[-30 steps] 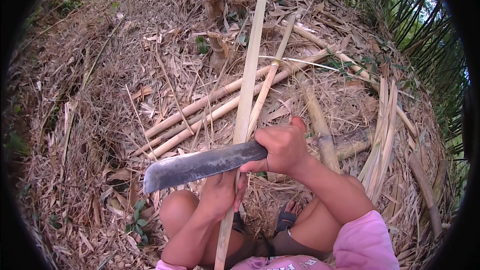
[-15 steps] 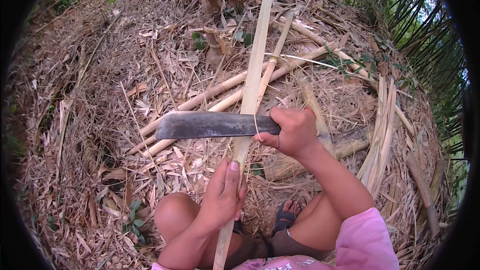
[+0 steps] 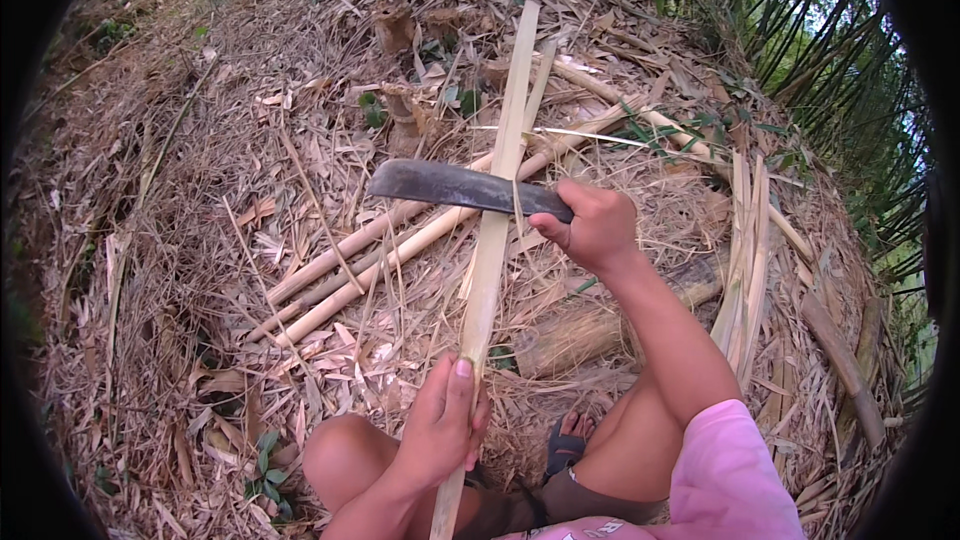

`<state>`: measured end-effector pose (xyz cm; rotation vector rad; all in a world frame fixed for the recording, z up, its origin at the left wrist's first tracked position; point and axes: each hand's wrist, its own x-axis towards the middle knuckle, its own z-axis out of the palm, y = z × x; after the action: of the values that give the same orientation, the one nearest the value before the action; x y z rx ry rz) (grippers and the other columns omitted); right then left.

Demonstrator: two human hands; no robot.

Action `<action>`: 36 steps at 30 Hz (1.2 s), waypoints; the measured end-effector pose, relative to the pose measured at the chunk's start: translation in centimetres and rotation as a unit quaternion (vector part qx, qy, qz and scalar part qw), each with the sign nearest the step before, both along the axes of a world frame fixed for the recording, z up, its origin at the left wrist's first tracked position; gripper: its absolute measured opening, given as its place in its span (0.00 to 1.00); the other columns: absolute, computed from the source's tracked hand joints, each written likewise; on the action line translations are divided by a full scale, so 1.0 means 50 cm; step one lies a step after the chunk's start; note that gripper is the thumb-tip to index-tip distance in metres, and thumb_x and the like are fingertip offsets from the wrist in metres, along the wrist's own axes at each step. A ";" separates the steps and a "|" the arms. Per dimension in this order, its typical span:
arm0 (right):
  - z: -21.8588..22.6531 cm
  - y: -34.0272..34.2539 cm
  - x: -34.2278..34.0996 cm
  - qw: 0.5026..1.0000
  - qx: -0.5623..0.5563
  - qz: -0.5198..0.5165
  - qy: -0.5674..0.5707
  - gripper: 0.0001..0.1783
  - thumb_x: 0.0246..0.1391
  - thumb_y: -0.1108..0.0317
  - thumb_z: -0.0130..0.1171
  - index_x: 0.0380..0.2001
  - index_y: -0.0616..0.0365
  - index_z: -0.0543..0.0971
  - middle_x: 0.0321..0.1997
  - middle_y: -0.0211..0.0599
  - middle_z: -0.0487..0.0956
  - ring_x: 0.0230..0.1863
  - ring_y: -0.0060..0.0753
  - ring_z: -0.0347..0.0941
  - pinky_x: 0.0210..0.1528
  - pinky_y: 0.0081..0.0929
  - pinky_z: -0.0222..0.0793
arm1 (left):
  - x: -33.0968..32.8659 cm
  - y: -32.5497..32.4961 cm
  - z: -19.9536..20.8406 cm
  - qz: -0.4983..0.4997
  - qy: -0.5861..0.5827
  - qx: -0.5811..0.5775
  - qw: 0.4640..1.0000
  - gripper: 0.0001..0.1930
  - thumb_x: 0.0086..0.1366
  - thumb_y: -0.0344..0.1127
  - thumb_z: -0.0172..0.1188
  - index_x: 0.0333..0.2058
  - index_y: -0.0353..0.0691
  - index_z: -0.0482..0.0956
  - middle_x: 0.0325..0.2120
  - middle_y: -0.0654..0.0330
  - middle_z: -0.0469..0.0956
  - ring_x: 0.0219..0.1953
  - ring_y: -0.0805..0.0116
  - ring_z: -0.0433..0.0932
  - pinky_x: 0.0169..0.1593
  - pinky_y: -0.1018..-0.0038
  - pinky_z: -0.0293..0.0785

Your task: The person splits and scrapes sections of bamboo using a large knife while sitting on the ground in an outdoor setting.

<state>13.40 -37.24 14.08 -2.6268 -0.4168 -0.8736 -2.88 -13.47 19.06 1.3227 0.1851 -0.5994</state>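
My left hand (image 3: 441, 425) is closed around the lower part of a long pale bamboo strip (image 3: 483, 295), thumb lying along its top face. The strip points away from me, its far end raised over the litter. My right hand (image 3: 598, 228) grips a machete (image 3: 440, 184) near the handle, which is hidden in the fist. The dark blade lies across the strip and points left, its rounded tip well past the strip's left edge. A thin curled shaving (image 3: 517, 198) hangs at the blade beside the strip.
Bamboo poles (image 3: 400, 252) lie crosswise beyond the strip. A thick log (image 3: 570, 340) rests in front of my sandalled foot (image 3: 570, 440). Split strips (image 3: 742, 260) lie in a bundle at right. Cut stumps (image 3: 403, 110) stand farther off, and dry leaves cover the ground.
The machete has slid away from me along the strip, its blade now tilted down to the right. My left hand keeps its grip; the view has shifted slightly.
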 end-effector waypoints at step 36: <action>-0.039 -0.348 0.062 0.915 0.217 -0.319 0.114 0.46 0.61 0.27 0.34 0.31 0.62 0.82 0.26 0.60 0.78 0.37 0.66 0.75 0.41 0.50 0.69 | -0.164 0.026 -0.004 -0.109 0.096 -0.020 0.989 0.12 0.78 0.41 0.40 0.36 0.44 0.66 0.14 0.67 0.60 0.12 0.76 0.57 0.16 0.80 0.53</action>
<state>16.49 -54.63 12.14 -2.3967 0.6638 -0.7041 -11.08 -12.16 18.85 1.2539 0.1861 -0.9124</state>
